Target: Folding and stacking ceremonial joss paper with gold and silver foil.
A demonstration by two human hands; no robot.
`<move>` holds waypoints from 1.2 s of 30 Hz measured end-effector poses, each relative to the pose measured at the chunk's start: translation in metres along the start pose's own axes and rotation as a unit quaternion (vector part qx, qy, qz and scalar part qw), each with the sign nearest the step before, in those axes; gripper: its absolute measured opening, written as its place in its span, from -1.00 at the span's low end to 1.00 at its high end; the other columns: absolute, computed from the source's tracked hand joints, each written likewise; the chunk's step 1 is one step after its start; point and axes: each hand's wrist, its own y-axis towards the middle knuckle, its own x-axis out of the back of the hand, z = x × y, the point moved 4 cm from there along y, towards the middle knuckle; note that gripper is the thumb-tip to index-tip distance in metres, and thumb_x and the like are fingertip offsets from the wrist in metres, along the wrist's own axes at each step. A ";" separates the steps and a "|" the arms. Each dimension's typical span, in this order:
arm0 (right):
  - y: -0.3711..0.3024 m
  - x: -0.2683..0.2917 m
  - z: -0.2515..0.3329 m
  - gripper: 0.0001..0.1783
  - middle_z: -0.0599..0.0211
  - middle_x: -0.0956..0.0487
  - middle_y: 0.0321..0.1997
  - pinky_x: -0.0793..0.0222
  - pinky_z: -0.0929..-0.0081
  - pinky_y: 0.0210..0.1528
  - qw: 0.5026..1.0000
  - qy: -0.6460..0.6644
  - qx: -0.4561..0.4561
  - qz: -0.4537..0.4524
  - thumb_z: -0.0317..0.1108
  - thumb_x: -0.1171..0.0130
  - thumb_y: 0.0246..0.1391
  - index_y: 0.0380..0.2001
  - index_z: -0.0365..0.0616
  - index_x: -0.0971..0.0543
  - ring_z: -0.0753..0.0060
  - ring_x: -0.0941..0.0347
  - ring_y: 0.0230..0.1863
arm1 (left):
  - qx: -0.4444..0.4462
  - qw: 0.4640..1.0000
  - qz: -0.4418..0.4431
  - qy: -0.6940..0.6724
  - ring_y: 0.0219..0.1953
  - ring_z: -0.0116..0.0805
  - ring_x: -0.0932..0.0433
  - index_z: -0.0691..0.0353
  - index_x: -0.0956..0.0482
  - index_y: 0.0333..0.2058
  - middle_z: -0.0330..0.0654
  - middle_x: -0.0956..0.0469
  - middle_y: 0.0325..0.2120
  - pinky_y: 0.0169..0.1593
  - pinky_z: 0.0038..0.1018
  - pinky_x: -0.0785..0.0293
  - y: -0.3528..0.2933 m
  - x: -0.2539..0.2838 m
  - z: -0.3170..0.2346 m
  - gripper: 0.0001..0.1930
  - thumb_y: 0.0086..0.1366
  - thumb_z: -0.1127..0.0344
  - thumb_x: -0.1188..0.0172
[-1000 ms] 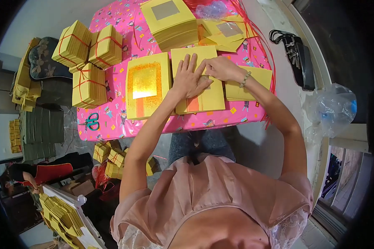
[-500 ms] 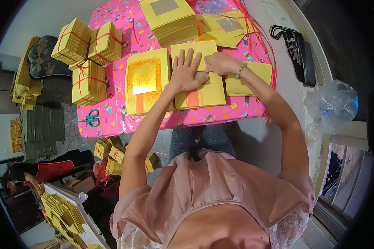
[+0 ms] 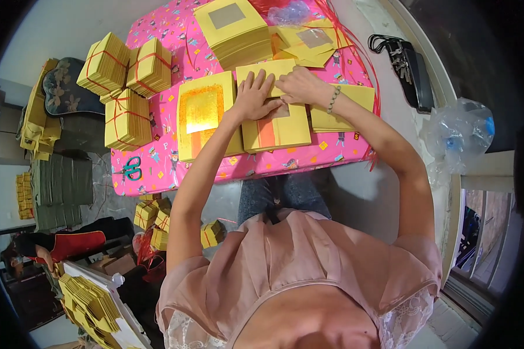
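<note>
My left hand (image 3: 253, 98) lies flat, fingers apart, on a stack of yellow paper (image 3: 279, 135) with a silvery square and an orange smear on its top sheet. The thumb rests at the edge of the square. On the same stack, just to the right, my right hand (image 3: 301, 85) is closed with its knuckles pressed against the paper. Whatever its fingers hold, if anything, is hidden. Directly left stands a second yellow stack (image 3: 186, 139) with a shiny gold square inside an orange border. Flat yellow sheets (image 3: 352, 110) lie to the right.
A tall yellow paper stack (image 3: 239, 46) stands at the back of the pink patterned table cover (image 3: 163, 174). Red-tied bundles (image 3: 127, 122) and green-handled scissors (image 3: 133, 168) are at the left. Red strings (image 3: 367, 72) hang along the right edge. Another person's hand (image 3: 43, 256) shows far left.
My right hand has shifted slightly left, closer to my left hand. My left thumb has slid left, baring more of the silvery square. The whole view has moved a little.
</note>
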 end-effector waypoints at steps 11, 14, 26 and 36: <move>-0.012 0.066 -0.006 -0.71 0.17 -0.56 -0.35 -0.43 0.21 -0.18 0.979 0.052 -0.078 -0.181 -0.16 -0.25 -0.02 -0.44 -0.19 -0.55 0.13 -0.53 -0.23 | -0.024 0.941 -0.295 0.163 0.18 0.00 -0.35 0.26 -0.33 0.16 -0.05 -0.41 0.14 0.13 -0.16 -0.29 -0.009 0.043 -0.023 -0.46 0.15 0.48 -0.05; -0.043 0.099 -0.015 -0.60 0.17 -0.53 -0.20 -0.45 0.28 -0.11 0.913 0.127 -0.216 -0.320 -0.11 -0.27 0.09 -0.22 -0.25 -0.50 0.20 -0.50 -0.14 | -0.049 0.912 -0.359 0.191 0.18 0.02 -0.35 0.26 -0.34 0.17 -0.04 -0.41 0.14 0.13 -0.15 -0.29 -0.012 0.071 -0.049 -0.46 0.15 0.46 -0.05; -0.194 0.047 -0.017 -0.50 0.12 -0.57 -0.01 -0.48 0.50 -0.03 0.613 0.645 -0.369 -0.268 -0.38 -0.14 0.25 0.15 -0.37 -0.26 0.46 -0.53 -0.02 | -0.145 0.925 -0.326 0.133 0.23 0.03 -0.31 0.17 -0.32 0.23 -0.02 -0.33 0.22 0.26 -0.09 -0.21 -0.022 0.022 -0.188 -0.42 0.19 0.35 -0.05; -0.237 -0.060 -0.046 -0.60 0.07 -0.53 -0.02 -0.46 0.47 0.00 0.663 0.556 -0.441 -0.239 -0.47 -0.10 0.23 0.06 -0.38 -0.26 0.41 -0.50 0.01 | -0.118 0.967 -0.193 0.116 0.33 0.08 -0.15 0.30 -0.17 0.30 0.13 -0.17 0.29 0.36 -0.12 -0.08 -0.023 -0.079 -0.219 -0.38 0.26 0.34 0.01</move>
